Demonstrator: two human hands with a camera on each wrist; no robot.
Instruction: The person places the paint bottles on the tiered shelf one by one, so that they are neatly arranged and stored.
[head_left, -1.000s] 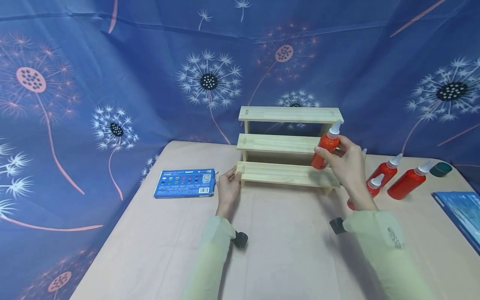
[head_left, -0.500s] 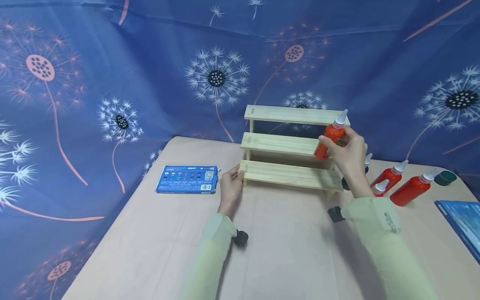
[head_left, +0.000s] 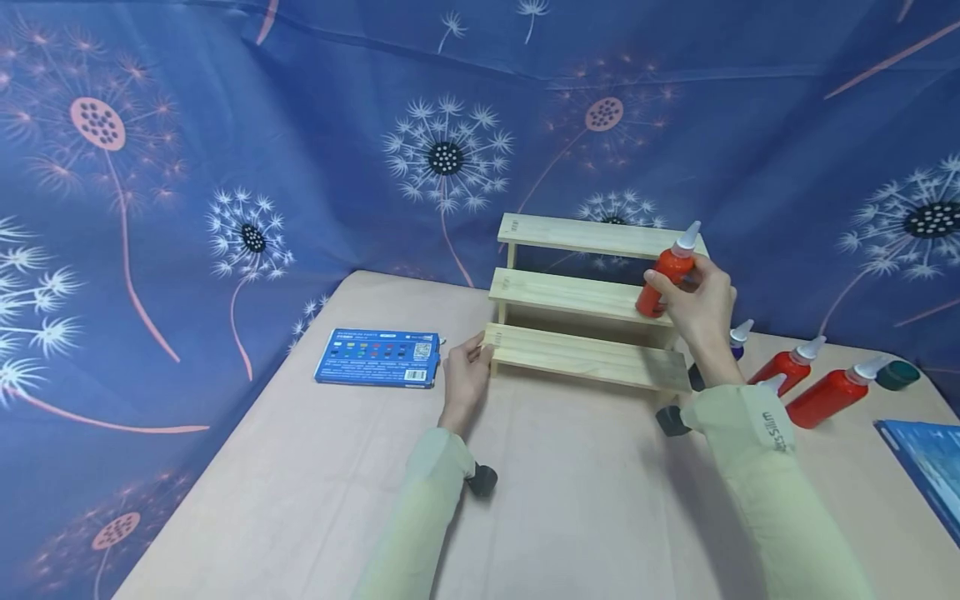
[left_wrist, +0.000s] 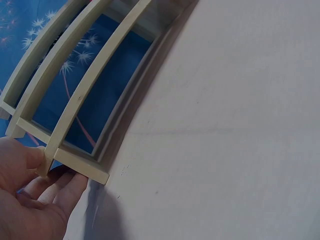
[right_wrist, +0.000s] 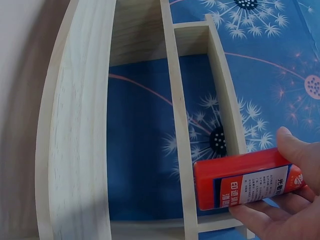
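Note:
A three-tier wooden display rack (head_left: 585, 358) with pale boards stands at the back of the table. At its left end, my left hand (head_left: 466, 371) grips the edge of the lowest tier; the left wrist view shows the thumb (left_wrist: 35, 157) against the board and fingers beneath. My right hand (head_left: 703, 304) holds a red squeeze bottle (head_left: 663, 283) with a pale pointed nozzle, tilted, over the right part of the middle tier. In the right wrist view, the bottle's base overlaps that board, and its printed label (right_wrist: 255, 187) shows.
Right of the rack lie more red bottles (head_left: 828, 400), a dark blue one (head_left: 738, 340) partly hidden by my arm, and a dark green-capped item (head_left: 897, 375). A blue watercolor paint box (head_left: 377, 358) lies left; another blue flat box (head_left: 926, 467) lies far right. Patterned cloth (head_left: 360, 167) hangs behind.
My right hand has carried the red bottle slightly up and back relative to the rack. The left hand keeps its grip on the rack. The head view has turned and tilted a little.

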